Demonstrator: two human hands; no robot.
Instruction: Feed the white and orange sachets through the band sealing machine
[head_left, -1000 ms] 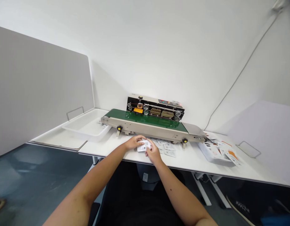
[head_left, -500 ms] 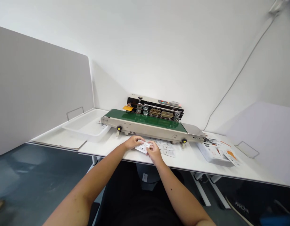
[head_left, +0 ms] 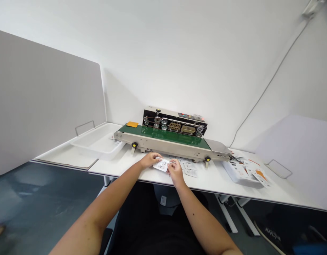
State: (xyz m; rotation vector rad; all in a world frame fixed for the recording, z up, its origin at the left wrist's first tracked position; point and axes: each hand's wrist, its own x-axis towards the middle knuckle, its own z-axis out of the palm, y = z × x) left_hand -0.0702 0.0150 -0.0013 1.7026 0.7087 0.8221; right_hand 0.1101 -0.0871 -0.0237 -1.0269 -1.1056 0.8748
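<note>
At 9 to 10 o'clock, dial centred on mid-view: tall flat light-grey panel [head_left: 46, 99] on edge. At 8 to 9: shallow rectangular white plastic tray [head_left: 92, 138] on a long white table [head_left: 213, 180]; small printed pieces [head_left: 116, 141] at its right end. From 9 through the hub, sloping toward 3 to 4: long green conveyor belt [head_left: 147, 131] on a beige metal frame [head_left: 171, 144]. Flat orange packet [head_left: 132, 124] lies on the belt near its left end.

At 7: bare left hand [head_left: 150, 160], thumb and fingers pinching the left end of a small flat white packet [head_left: 160, 165] with dark print. Packet sits at 6, before the frame, between both hands, printed face up; whether it touches the table, cannot tell. Just off the hub toward 2: black-fronted machine [head_left: 176, 120] with shiny metal rollers. At 5 to 6: bare right hand [head_left: 176, 171], thumb and fingertips pinching the packet's right end; lie of the remaining fingers not clear. At 5, just beside that hand: loose white printed packets [head_left: 190, 173], flat on the table. At 4: rectangular whitish plastic box [head_left: 245, 182], heaped with white-and-orange packets [head_left: 249, 172], some jutting over the rim
</note>
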